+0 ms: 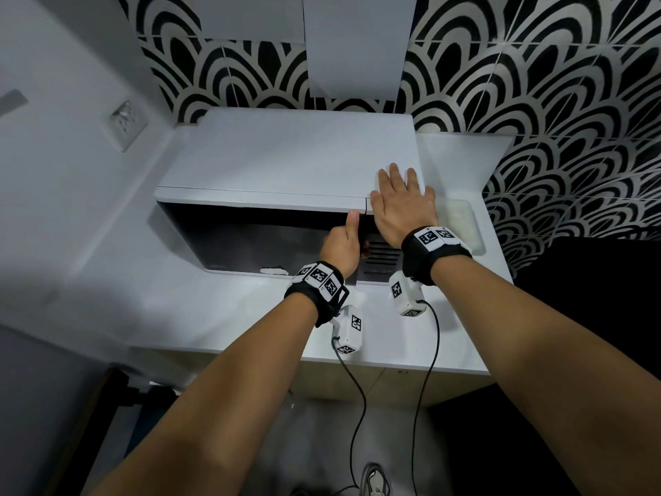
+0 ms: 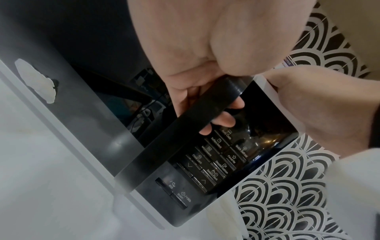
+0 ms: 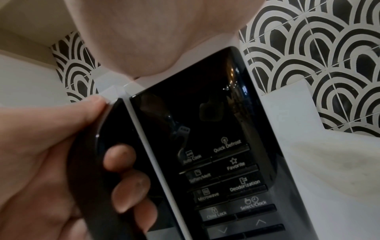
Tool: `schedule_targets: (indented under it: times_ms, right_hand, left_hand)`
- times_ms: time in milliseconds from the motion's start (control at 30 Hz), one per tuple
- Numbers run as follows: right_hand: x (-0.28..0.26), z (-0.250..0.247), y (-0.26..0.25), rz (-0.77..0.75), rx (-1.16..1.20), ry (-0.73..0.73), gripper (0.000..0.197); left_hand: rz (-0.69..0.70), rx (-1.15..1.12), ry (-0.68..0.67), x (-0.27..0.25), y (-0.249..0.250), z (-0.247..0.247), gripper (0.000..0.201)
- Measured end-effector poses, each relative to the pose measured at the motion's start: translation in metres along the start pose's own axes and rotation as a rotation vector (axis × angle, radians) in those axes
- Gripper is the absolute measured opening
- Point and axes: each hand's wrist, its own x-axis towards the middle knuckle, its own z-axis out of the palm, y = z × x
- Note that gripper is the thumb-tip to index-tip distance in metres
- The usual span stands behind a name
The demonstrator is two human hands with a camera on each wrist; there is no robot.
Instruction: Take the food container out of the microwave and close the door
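Note:
The white microwave [image 1: 286,155] stands on a white counter [image 1: 221,316]; its dark door [image 1: 250,241] looks flush with the body. My left hand [image 1: 341,245] grips the black door handle [image 2: 185,129], fingers [image 3: 121,157] curled behind it and thumb up at the door's top edge. My right hand [image 1: 400,198] lies flat, fingers straight, on the microwave's top right corner above the control panel [image 3: 222,170]. A pale translucent rectangular container [image 1: 461,223] sits on the counter just right of the microwave, partly hidden by my right wrist.
Black-and-white patterned tiles [image 1: 536,102] cover the wall behind. A socket [image 1: 125,123] is on the left wall. A white cupboard panel [image 1: 357,48] hangs above the microwave. Camera cables [image 1: 357,406] dangle from my wrists past the counter's front edge.

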Motion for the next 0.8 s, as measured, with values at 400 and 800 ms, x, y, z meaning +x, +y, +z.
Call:
schedule_targets:
  times_ms: [400,800]
  right_hand:
    - [-0.001,-0.002,0.0,0.0,0.004,-0.009,0.064]
    - [-0.002,-0.027,0.001,0.024,0.123,-0.169,0.068]
  left_hand:
    - [-0.017,-0.019,-0.043,-0.001,-0.004,-0.002,0.083]
    - [-0.002,0.581,-0.08,0.004,0.051,-0.077,0.092]
